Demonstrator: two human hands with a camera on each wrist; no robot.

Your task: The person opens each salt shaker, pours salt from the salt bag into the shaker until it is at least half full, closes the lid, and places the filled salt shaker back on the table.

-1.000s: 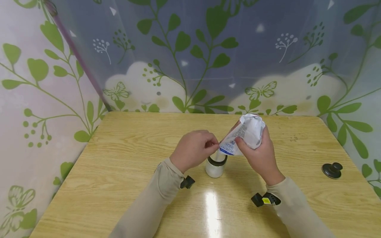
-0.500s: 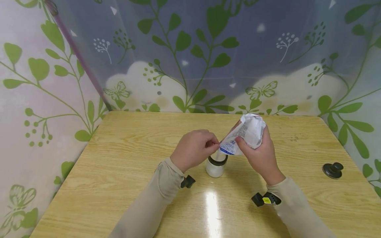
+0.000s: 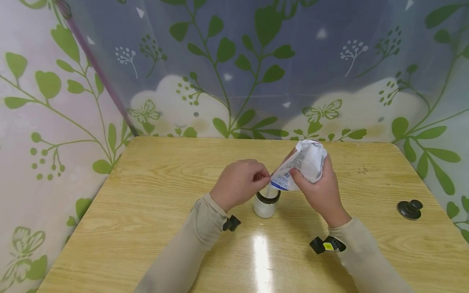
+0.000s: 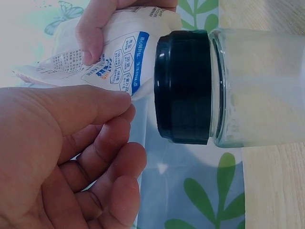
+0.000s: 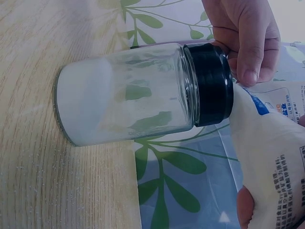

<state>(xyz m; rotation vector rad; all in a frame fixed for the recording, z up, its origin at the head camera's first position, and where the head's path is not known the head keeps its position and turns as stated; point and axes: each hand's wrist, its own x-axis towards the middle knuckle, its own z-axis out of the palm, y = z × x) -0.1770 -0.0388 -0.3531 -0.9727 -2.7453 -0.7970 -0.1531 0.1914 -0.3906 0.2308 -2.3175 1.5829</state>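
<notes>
Your right hand (image 3: 322, 195) wraps round the white printed plastic bag (image 3: 311, 162), whose long axis slopes down leftward to a corner just over the mouth of the clear glass jar with a black collar (image 3: 264, 209). Your left hand (image 3: 239, 183), nearer the jar, pinches that corner; the jar stands upright between and below your hands on the yellow wood-grain table (image 3: 154, 203).

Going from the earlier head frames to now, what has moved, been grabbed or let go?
Nothing visibly moved, was grasped or released. The right grip still holds the tilted packet over the jar, the left grip at the packet's corner; the black knobbed lid lies at the right as before.
</notes>
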